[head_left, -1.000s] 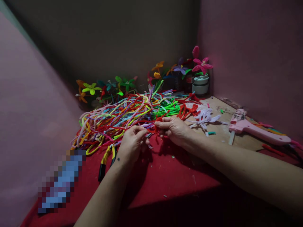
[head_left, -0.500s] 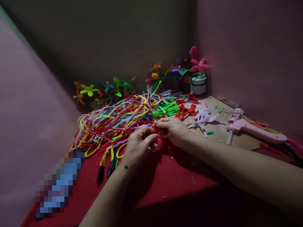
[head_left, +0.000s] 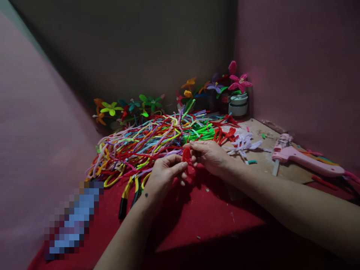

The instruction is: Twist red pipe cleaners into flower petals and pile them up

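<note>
A red pipe-cleaner petal, bent into a small upright oval, is between my two hands over the front edge of the pile. My left hand pinches its lower part between thumb and fingers. My right hand is closed at the petal's right side, its thumb and fingertips touching the edge. Behind both hands spreads a heap of many-coloured pipe cleaners, with a bright green bundle at its right end. Red bent pieces and white looped pieces lie just beyond my right hand.
Yellow-and-black pliers and yellow scissor handles lie left of my left wrist. A pink glue gun rests on a brown board at right. Pipe-cleaner flowers stand along the back, near a pale lidded container. Red cloth covers the table.
The petal now shows more fully as an oval, and my right fingers have shifted slightly off its front toward its right edge. The whole view has moved a little.
</note>
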Tool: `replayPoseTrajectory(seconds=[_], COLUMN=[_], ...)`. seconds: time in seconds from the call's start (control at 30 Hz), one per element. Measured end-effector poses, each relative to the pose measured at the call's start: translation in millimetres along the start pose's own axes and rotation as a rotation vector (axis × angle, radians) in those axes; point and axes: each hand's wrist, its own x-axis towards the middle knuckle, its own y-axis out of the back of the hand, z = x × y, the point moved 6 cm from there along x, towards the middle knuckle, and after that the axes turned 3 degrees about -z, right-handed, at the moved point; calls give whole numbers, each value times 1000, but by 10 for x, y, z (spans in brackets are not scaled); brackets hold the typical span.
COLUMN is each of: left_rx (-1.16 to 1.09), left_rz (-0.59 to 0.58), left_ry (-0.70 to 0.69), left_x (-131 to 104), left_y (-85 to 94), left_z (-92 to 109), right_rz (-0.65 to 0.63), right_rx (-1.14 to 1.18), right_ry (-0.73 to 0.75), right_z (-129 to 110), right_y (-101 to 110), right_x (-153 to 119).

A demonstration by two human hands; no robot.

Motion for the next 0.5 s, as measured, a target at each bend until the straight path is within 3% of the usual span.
replayPoseTrajectory(seconds=[0.13,0.33,0.5], left_rx=[28,114,164], left_rz=[24,50,55], left_ry=[-22,5,43], left_x=[-4,1,-13], left_y=[13,9,28], left_z=[26,14,31], right_rz=[4,84,66], right_rx=[-46,-371,-411], right_ry=[47,165,171], right_z=[-67,-155,-146], right_y=[-13,-4,-38], right_x=[-5,-33,-45])
